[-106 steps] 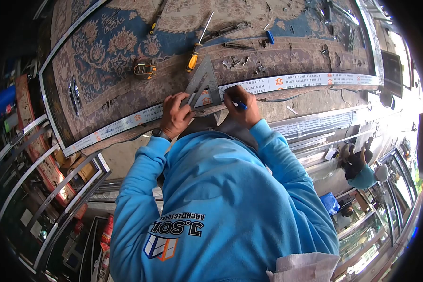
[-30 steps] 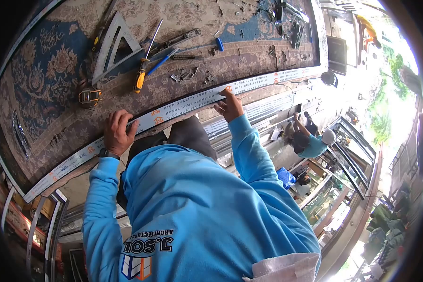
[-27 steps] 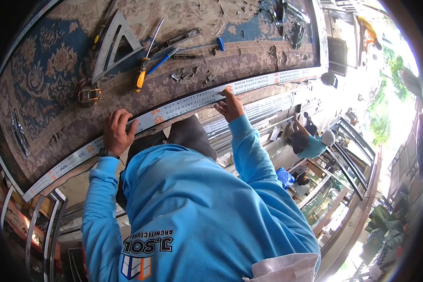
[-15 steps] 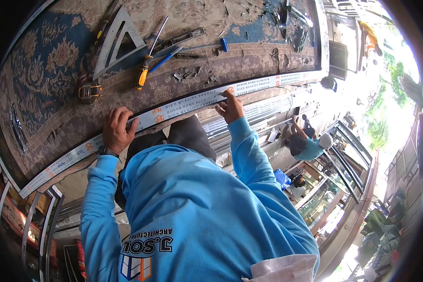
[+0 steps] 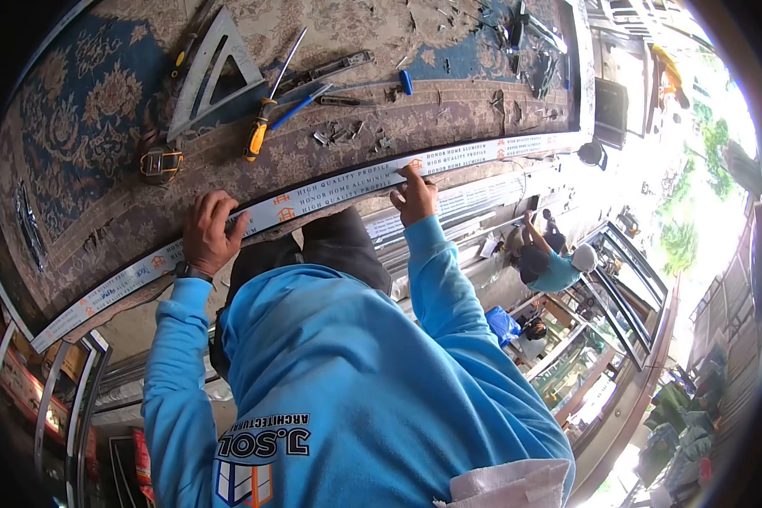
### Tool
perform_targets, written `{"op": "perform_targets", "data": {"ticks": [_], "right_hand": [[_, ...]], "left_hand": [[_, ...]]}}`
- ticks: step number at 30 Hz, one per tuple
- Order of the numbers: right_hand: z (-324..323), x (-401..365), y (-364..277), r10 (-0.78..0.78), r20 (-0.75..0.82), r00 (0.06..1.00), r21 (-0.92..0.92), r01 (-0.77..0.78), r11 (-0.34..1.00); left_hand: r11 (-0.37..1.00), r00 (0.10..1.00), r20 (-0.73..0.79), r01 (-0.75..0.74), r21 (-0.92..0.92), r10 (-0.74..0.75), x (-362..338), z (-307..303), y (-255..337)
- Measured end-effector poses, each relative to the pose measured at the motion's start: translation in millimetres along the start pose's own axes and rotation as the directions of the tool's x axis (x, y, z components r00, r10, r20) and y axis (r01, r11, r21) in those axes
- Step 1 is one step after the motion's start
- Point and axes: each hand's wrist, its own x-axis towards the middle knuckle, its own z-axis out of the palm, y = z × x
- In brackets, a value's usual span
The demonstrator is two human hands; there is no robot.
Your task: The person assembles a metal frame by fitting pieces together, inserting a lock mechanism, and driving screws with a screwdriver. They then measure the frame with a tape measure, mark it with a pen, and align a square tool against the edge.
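A large aluminium frame (image 5: pixel 339 188) lies on the carpeted table, its near bar covered in white printed film with orange logos. My left hand (image 5: pixel 212 233) rests over that bar left of centre, fingers curled on its top and thumb toward its near edge. Further right, my right hand (image 5: pixel 415 199) grips the near edge, a fingertip on the film and the other fingers curled below. Inside the frame lie a yellow-handled screwdriver (image 5: pixel 257 137), a blue pen (image 5: pixel 301 106), a tape measure (image 5: pixel 161 163) and a metal set square (image 5: pixel 196 93).
Dark scraps (image 5: pixel 343 133), a blue cap (image 5: pixel 406 82) and more tools (image 5: pixel 529 34) lie on the patterned carpet (image 5: pixel 85 127). A person in a white cap (image 5: pixel 554 262) crouches at right, near stacked long profiles (image 5: pixel 457 203) and dark frames (image 5: pixel 626 279).
Both hands keep nearly the same places on the frame. The view has shifted very slightly, and the crouching person has barely moved.
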Motion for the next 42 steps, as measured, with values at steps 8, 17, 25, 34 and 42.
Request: {"op": "perform_targets", "data": {"ticks": [8,17,25,34,42], "right_hand": [[18.4,-15.1,7.7,-0.039,-0.08,0.996,0.029,0.042,0.999],[31.1,-18.5,37.2,-0.034,-0.081,0.996,0.109,0.042,0.993],[56.3,-61.4,60.6,-0.089,-0.041,0.995,0.095,0.093,0.991],[76.3,-78.1,96.4,-0.101,-0.101,0.99,0.068,0.108,0.992],[92.9,-92.6,128.8,-0.134,-0.072,0.988,0.061,0.139,0.988]], "left_hand": [[0.999,0.999,0.006,0.031,0.015,-0.031,-0.9,2.9,-0.4],[1.0,1.0,0.024,0.01,-0.009,-0.01,0.7,-0.4,-5.4],[0.999,0.999,0.038,0.006,-0.051,-0.004,1.7,-4.0,-8.1],[0.997,0.997,0.081,0.026,-0.071,-0.02,-1.0,-5.2,-13.1],[0.997,0.998,0.055,0.014,-0.082,-0.009,-1.0,-8.1,-11.7]]}}
